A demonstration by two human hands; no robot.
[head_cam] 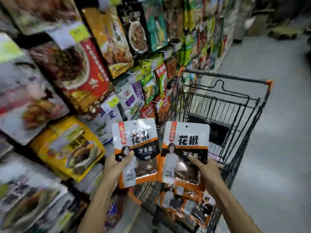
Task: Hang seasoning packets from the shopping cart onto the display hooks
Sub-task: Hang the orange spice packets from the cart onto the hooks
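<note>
The left hand (117,165) grips a seasoning packet, the left packet (134,142), by its lower left part. The thumb lies across the front and the fingers are hidden behind it. The right hand (207,172) grips a matching one, the right packet (186,140), at its right edge, again with the thumb on the front. Both packets stand upright above the hands, side by side with their inner edges touching or nearly so. Each has a white top with bold black characters and an orange and dark lower half. A small hanging hole shows near the top of the right packet.

Below the right hand, a pile of packets (183,204) of the same kind lies in the near end of the shopping cart (225,75). The cart is black wire with orange corners and stretches away beyond both hands.

To the left of the left hand and above it rises the display wall (70,73), crowded with hanging food packets in red, yellow, green and white; most are blurred. A yellow packet (67,148) hangs just left of the left hand. Grey floor (277,132) runs along to the right of the right hand.
</note>
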